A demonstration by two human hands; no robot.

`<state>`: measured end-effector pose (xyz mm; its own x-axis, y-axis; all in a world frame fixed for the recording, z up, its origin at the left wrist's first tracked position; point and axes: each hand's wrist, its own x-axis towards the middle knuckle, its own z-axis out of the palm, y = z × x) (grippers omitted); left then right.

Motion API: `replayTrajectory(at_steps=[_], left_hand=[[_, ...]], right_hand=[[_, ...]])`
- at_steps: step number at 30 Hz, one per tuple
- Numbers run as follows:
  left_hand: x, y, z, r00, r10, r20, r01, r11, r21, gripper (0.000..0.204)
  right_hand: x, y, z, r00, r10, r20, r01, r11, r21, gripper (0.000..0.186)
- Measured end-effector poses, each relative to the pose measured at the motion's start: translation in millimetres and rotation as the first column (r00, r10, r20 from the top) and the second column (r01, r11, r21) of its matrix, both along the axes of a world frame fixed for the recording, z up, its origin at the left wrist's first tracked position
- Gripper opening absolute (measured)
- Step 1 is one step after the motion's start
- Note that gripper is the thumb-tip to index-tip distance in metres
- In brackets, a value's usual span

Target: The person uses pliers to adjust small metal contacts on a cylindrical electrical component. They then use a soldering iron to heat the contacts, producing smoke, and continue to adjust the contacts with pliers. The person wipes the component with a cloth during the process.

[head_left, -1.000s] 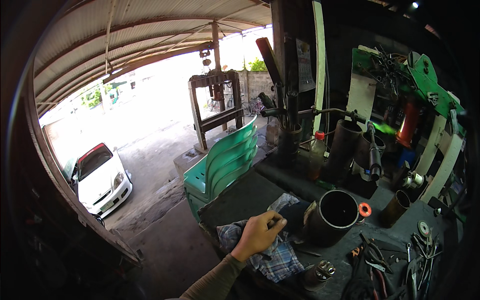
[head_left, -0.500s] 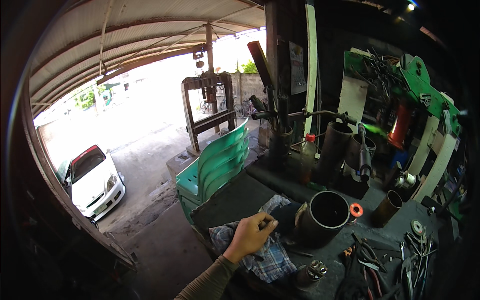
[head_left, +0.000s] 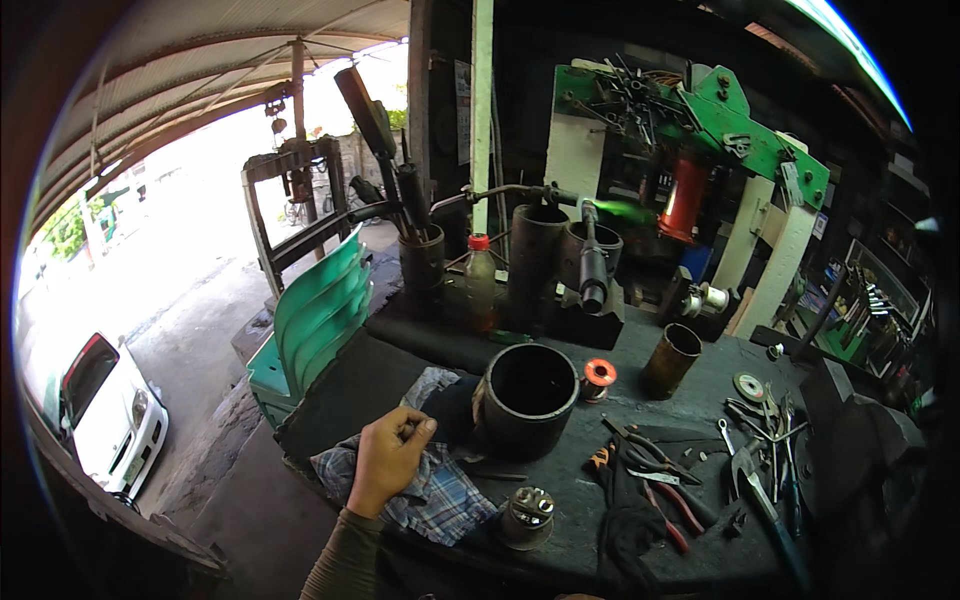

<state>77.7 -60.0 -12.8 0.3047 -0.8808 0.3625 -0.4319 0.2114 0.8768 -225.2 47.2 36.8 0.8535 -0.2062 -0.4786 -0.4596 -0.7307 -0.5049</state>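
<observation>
Curled in, thumb against the fingers, the left hand point(head_left: 392, 455) is over the checked cloth point(head_left: 450, 505), though whether it pinches any of it I cannot tell; the cloth lies bunched on the bench point(head_left: 570, 485), near a wide dark pipe point(head_left: 505, 425) and a small metal cup point(head_left: 525, 530)

A corrugated metal roof point(head_left: 180, 60) slopes over the open left side, where strong daylight washes out the yard point(head_left: 195, 300). A white car point(head_left: 118, 425) stands there. Stacked green plastic chairs point(head_left: 315, 325) stand beside the dark workbench point(head_left: 570, 490). Behind it rise a dark post point(head_left: 420, 110) and a pale post point(head_left: 482, 110); the interior on the right lies in deep shadow.
</observation>
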Motion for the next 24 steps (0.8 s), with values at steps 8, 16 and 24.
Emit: replayTrajectory(at_steps=[8,16,24], left_hand=[[-3.7,0.3,4.3,1.0,0.004,0.017,-0.004,1.0,-0.005,0.019],[-6.0,-8.0,-3.5,0.998,0.001,0.058,0.0,1.0,-0.027,0.02],[2.5,-1.6,-3.5,0.999,0.009,0.041,-0.009,1.0,-0.005,0.022]], right_hand=[[-2.3,2.3,-1.0,1.0,0.002,-0.017,-0.002,1.0,-0.009,0.037],[-4.5,-1.1,-0.5,0.998,0.038,-0.057,-0.039,0.999,-0.019,0.037],[-6.7,0.3,-12.6,0.996,0.089,-0.028,-0.088,0.996,0.019,0.04]])
